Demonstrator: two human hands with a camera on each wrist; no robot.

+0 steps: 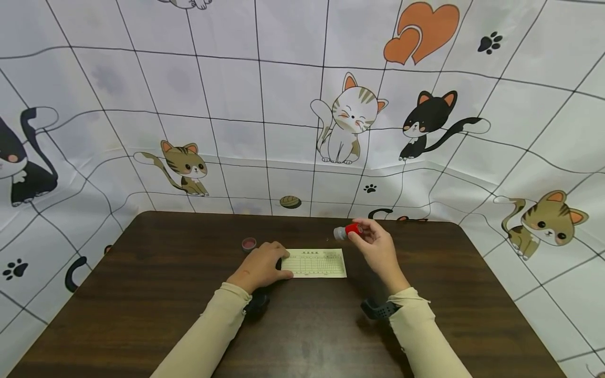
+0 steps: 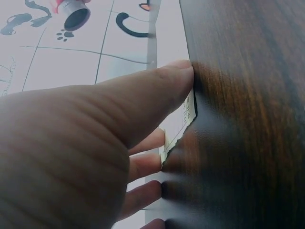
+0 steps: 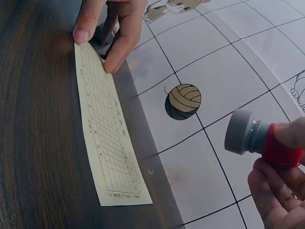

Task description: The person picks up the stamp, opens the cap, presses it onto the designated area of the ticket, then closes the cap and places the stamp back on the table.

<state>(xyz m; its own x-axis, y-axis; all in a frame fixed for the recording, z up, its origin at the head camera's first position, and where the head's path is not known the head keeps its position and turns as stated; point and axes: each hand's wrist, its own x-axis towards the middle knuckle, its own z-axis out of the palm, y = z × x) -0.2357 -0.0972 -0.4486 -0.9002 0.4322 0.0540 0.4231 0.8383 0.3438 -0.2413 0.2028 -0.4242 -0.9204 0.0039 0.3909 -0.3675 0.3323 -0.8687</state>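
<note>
A pale yellow printed slip (image 1: pixel 315 263) lies on the dark wooden table. My left hand (image 1: pixel 262 265) rests on its left end, thumb (image 2: pixel 174 83) pressing the near edge and fingertips touching the far edge. That end has a ragged edge in the left wrist view. Raised off the table beyond the slip's right end, my right hand (image 1: pixel 376 249) pinches a small red-and-grey stamp (image 3: pixel 250 136) by its red part. The stamp lies tilted on its side, grey round end pointing left; the left wrist view shows a dark face in that end.
A small round container (image 1: pixel 249 243), reddish inside, stands just beyond my left hand. The table (image 1: pixel 142 294) runs back to a white sheet (image 1: pixel 236 136) with a grid and printed cats. Dark straps (image 1: pixel 378 310) circle both wrists.
</note>
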